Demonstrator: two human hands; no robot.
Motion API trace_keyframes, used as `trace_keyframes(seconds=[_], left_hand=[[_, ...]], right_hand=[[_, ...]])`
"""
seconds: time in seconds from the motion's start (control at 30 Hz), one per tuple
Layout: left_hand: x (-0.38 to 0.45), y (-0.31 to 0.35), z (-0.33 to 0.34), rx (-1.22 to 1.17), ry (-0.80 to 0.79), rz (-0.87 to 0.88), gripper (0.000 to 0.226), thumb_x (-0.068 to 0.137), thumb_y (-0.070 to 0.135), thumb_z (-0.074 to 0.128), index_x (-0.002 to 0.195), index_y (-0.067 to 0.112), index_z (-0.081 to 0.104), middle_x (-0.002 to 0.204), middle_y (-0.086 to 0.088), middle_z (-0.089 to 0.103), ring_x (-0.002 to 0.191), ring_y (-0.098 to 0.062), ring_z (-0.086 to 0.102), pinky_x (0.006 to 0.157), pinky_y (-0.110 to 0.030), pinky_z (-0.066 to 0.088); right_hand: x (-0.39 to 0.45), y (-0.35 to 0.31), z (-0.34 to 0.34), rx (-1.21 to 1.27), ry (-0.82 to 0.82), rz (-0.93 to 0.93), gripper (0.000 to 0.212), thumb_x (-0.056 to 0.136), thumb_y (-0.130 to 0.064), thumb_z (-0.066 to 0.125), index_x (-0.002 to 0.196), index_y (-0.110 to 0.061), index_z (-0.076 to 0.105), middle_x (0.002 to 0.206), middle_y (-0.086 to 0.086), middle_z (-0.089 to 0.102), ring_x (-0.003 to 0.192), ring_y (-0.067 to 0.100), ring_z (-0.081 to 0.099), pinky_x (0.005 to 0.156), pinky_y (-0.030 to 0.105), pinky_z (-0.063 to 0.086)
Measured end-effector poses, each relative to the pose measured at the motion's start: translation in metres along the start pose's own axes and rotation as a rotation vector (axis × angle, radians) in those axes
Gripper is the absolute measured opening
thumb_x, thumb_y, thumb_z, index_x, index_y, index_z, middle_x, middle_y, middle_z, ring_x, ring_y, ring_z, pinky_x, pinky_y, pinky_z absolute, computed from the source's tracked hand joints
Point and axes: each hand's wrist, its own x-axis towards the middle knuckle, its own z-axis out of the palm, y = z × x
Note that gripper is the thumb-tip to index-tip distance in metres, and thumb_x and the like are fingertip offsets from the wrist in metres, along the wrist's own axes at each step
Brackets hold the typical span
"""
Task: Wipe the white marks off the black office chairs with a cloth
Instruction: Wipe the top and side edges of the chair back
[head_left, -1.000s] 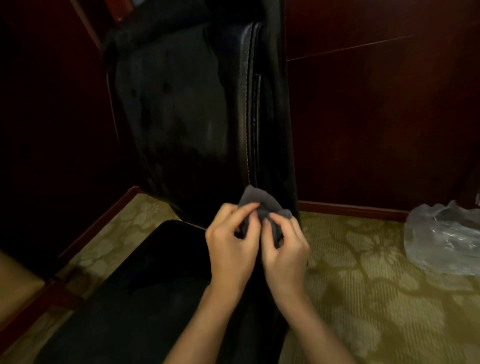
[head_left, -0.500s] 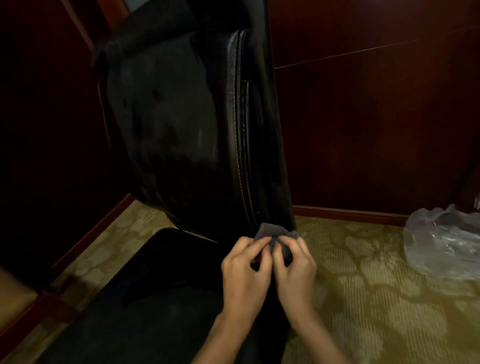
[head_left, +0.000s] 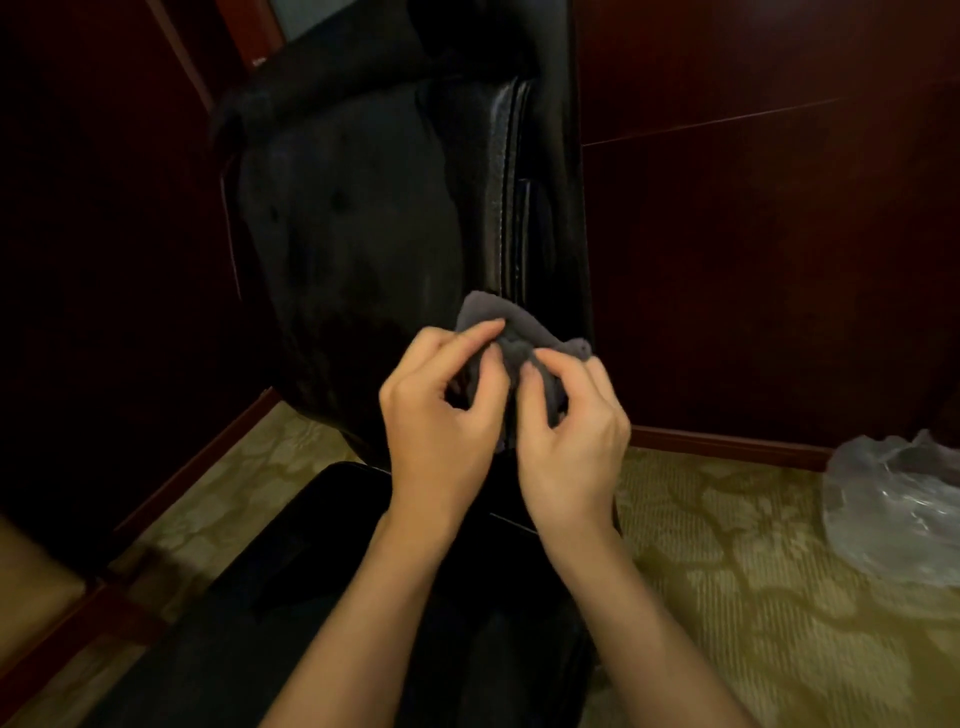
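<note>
A black office chair stands before me, its tufted backrest (head_left: 363, 234) upright and its dark seat (head_left: 322, 597) below my arms. A stitched seam (head_left: 503, 197) runs down the backrest's right edge. I hold a small grey cloth (head_left: 511, 325) against the lower right of the backrest. My left hand (head_left: 441, 410) pinches the cloth's left part with curled fingers. My right hand (head_left: 571, 431) pinches its right part the same way. The light is too dim to make out white marks.
Dark red wood panels (head_left: 753, 260) close in behind and on both sides, with a baseboard (head_left: 727, 447) along the patterned green carpet (head_left: 727, 597). A crumpled clear plastic bag (head_left: 904, 509) lies on the carpet at the right.
Both hands with the cloth dropped toward the bottom of the backrest, then came back up along its right edge. The cloth shows more spread above the fingers now.
</note>
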Motion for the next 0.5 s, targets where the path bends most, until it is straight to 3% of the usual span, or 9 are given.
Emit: trace_keyframes(seconds=[0.13,0.23,0.37,0.5], left_hand=[[-0.043,-0.02,0.012,0.024,-0.061,-0.001,0.017,0.091,0.009,0.066,0.104,0.007,0.077,0.083,0.001,0.061,0.075,-0.003,0.059,0.072,-0.012,0.043],[-0.098,-0.037,0.022,0.048,-0.204,-0.061,0.015,0.091,0.014,0.065,0.1,0.011,0.077,0.086,0.007,0.061,0.077,0.002,0.058,0.071,-0.01,0.045],[-0.135,-0.044,0.039,0.091,-0.387,-0.105,0.021,0.093,0.01,0.068,0.111,0.017,0.075,0.091,0.01,0.06,0.078,0.001,0.06,0.071,-0.012,0.05],[-0.133,-0.035,0.05,0.106,-0.389,-0.12,0.02,0.094,0.014,0.067,0.111,0.02,0.075,0.088,0.012,0.06,0.074,0.003,0.057,0.068,-0.005,0.043]], right_hand=[[-0.038,0.046,-0.01,-0.05,-0.033,-0.081,0.023,0.096,-0.017,0.054,0.103,-0.001,0.069,0.092,0.006,0.064,0.083,0.018,0.063,0.073,0.026,0.049],[-0.079,0.093,-0.026,-0.118,-0.13,-0.022,0.029,0.097,-0.022,0.049,0.105,-0.001,0.068,0.096,0.007,0.065,0.086,0.023,0.065,0.075,0.032,0.05],[-0.092,0.127,-0.045,-0.278,-0.235,0.072,0.033,0.097,-0.028,0.045,0.106,-0.007,0.068,0.095,0.001,0.064,0.087,0.018,0.064,0.072,0.027,0.049],[-0.093,0.126,-0.044,-0.342,-0.217,0.136,0.035,0.095,-0.031,0.046,0.107,-0.007,0.069,0.095,0.001,0.064,0.09,0.018,0.062,0.073,0.028,0.05]])
